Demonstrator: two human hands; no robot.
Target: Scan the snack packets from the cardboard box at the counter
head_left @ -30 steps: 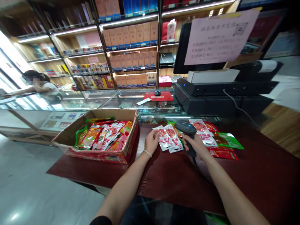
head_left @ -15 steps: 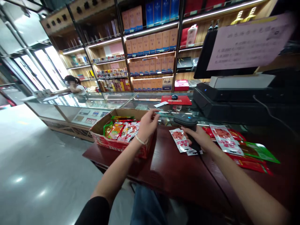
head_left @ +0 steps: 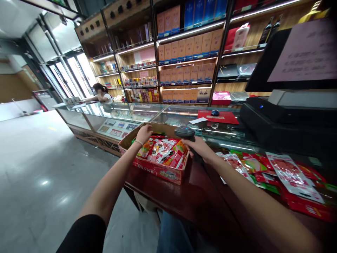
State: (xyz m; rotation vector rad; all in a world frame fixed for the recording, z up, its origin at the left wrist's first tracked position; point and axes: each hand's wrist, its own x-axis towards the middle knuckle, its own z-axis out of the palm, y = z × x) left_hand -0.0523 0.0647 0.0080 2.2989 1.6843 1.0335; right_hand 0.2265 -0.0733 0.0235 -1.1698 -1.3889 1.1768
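A cardboard box [head_left: 158, 169] full of red, white and green snack packets [head_left: 165, 151] sits on the dark red table [head_left: 200, 196]. My left hand [head_left: 143, 133] hangs over the box's far left corner with its fingers curled; whether they hold anything is hidden. At the box's right edge my right hand [head_left: 197, 147] grips a black barcode scanner [head_left: 184, 132], head up. To the right of that hand, several more snack packets [head_left: 265, 168] lie spread on the table.
A black till with a monitor [head_left: 286, 105] stands at the back right. Glass display counters [head_left: 123, 114] run behind the box, with a red mouse mat and mouse [head_left: 217, 115] on top. Another person [head_left: 101, 94] leans on the far counter. Shelves [head_left: 184, 59] fill the wall.
The view has swung left. My left hand has left the packets on the table and reached over the box. My right hand with the scanner has moved to the box's right edge.
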